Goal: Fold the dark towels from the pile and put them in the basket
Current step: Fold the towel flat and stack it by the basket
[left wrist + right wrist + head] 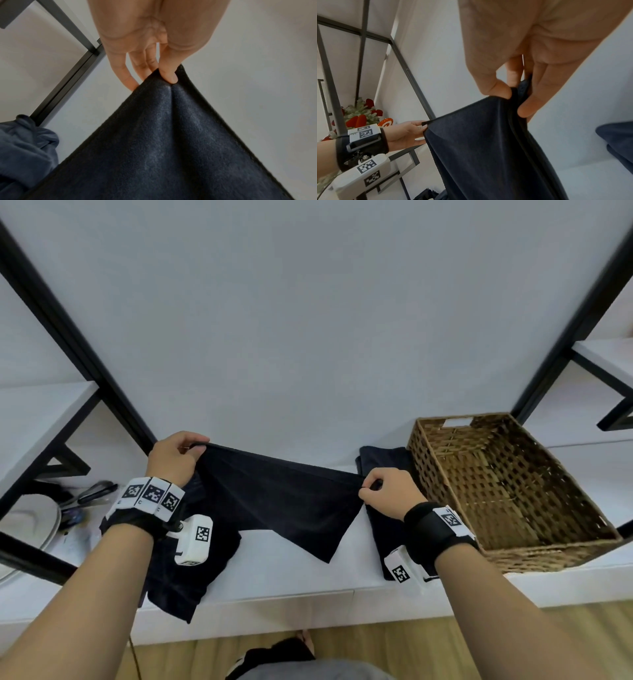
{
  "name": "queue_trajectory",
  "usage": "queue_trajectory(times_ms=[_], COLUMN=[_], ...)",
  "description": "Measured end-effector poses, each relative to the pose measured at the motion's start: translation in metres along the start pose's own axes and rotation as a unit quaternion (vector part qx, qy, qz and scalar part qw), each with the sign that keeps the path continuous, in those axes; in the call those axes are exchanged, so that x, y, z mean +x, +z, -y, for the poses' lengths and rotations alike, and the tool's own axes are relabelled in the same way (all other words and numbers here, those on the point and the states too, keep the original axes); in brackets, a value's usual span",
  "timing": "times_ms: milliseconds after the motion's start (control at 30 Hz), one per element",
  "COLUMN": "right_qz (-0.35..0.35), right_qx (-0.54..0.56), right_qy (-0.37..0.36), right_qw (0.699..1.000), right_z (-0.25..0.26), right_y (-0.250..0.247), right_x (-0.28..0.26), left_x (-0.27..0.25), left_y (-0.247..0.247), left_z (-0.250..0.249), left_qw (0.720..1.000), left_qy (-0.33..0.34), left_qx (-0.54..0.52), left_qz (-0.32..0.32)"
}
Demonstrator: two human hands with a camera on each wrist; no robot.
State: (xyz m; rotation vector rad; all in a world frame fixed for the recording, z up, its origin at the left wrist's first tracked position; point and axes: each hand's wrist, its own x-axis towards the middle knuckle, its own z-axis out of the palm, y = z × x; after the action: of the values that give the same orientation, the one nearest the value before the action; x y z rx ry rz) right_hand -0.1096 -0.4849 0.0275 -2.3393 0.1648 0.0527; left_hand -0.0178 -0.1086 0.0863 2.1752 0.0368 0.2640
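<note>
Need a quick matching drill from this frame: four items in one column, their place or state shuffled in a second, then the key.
Items
1. held towel
2. wicker basket
3. towel pile
4. folded towel

States
A. lies on the shelf just left of the basket
B. stretched in the air between left hand and right hand
C. empty, at the right end of the shelf
D. crumpled on the shelf under the left wrist

Pairs: 1-B, 2-C, 3-D, 4-A

Looks like a home room: white wall (308, 302) at 12 o'clock, black metal shelving (68, 344) at 9 and 3, woven basket (507, 491) at 2 on a low white bench (291, 583), wood-look floor (394, 635) at 6, red festive decor (361, 116) on a shelf.
</note>
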Motion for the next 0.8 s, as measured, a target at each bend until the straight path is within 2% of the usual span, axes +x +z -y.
queue_trajectory(times_ms=[133,400,533,667,733,800], right_qz=[-0.035,-0.01,-0.09,-0.171,-0.221,-0.235], right_qx=[0.048,-0.017,-0.005,-0.027,-0.045,-0.033], right_qy=[0.021,0.015,0.008,-0.015,-0.026,-0.039], right_qw=[0.998,1.0,0.996,0.985,0.974,0.971], right_z=[-0.012,-0.019,-0.01,0.011,0.022,0.029], right_y=[0.014,0.015,0.003,-0.024,-0.039,-0.051], right_x=[-0.004,-0.005,0.0,0.013,0.02,0.026], left_x=[-0.008,-0.012,-0.012,-0.006,-0.001,0.004], left_y=[0.009,0.014,0.014,0.005,-0.003,-0.009], left_z=[0.009,0.01,0.001,-0.017,-0.027,-0.035], left_qw=[1.0,0.998,0.998,0.994,0.99,0.982], left_qy=[-0.01,-0.023,-0.018,0.019,0.044,0.071], left_qx=[0.019,0.059,0.063,0.074,0.111,0.17], left_qz=[0.007,0.013,-0.016,-0.073,-0.072,-0.04])
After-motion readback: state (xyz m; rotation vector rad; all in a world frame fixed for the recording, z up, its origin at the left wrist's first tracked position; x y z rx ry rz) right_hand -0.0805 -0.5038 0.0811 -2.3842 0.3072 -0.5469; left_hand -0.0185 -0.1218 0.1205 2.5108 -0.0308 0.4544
